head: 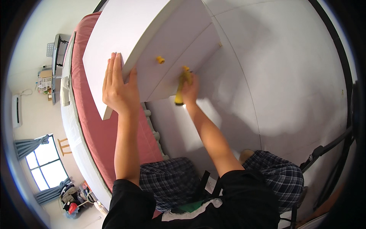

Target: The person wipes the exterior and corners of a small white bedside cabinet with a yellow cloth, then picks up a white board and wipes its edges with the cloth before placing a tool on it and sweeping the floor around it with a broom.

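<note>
My left hand (121,91) grips the top edge of a white nightstand (120,37), with the fingers flat on the top panel and the thumb around the front side. The nightstand's front has drawers parted by a thin seam, and a yellow knob (160,59) on the upper one. Lower down, my right hand (191,88) holds a yellow cloth (179,96) with dark ends, blurred by motion. It is close to a second yellow knob (186,68) on the lower drawer front; I cannot tell whether the cloth touches it.
Left of the nightstand stands a bed with a pink sheet (100,137). Pale floor tiles (234,100) spread to the right. A black metal chair frame (317,151) is at the right. A wooden chair (64,146), a window (47,163) and piled clothes (70,197) lie beyond the bed.
</note>
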`<state>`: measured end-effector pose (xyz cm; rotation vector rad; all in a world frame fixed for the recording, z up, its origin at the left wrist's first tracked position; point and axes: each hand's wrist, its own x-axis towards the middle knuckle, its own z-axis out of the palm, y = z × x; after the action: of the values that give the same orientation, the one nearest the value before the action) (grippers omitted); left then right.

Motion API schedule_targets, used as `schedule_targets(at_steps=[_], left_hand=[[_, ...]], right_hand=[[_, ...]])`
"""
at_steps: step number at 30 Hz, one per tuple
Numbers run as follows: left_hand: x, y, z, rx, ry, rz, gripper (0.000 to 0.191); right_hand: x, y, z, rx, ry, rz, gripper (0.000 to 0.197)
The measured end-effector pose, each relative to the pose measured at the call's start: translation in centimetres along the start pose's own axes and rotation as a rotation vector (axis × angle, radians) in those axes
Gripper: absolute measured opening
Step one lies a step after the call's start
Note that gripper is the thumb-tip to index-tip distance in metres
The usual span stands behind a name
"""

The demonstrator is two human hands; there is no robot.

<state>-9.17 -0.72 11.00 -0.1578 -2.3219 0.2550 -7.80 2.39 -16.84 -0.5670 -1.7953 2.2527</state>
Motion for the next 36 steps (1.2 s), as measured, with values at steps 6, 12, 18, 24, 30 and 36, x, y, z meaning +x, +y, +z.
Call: schedule_targets(at_steps=[6, 12, 18, 24, 30, 36], left_hand=[[-0.2, -0.2, 0.0, 0.018, -0.004, -0.012, 0.042], [0.1, 0.3, 0.1, 0.015, 0.014, -0.009, 0.042], [-0.3, -0.2, 0.1, 0.008, 0.015, -0.017, 0.043], [-0.2, -0.3, -0.1, 0.013, 0.018, -0.016, 0.045], [-0.6, -0.7, 0.3, -0.026, 0.041, -0.017, 0.042], [-0.3, -0.1, 0.3, -0.02, 0.052, -0.01, 0.042]], right_hand=[[9.5, -5.8, -2.9, -0.039, 0.123, -0.147, 0.029], [6.0, -1.4, -2.5, -0.125, 0.008, -0.241, 0.028], [-2.8, 0.6, -0.9, -0.146, -0.246, -0.01, 0.03], [1.2, 0.6, -1.0, -0.15, -0.069, 0.023, 0.033], [13.1, -2.4, -4.4, 0.022, 0.048, 0.017, 0.032], [9.9, -1.8, -2.9, -0.347, 0.139, -0.161, 0.028]])
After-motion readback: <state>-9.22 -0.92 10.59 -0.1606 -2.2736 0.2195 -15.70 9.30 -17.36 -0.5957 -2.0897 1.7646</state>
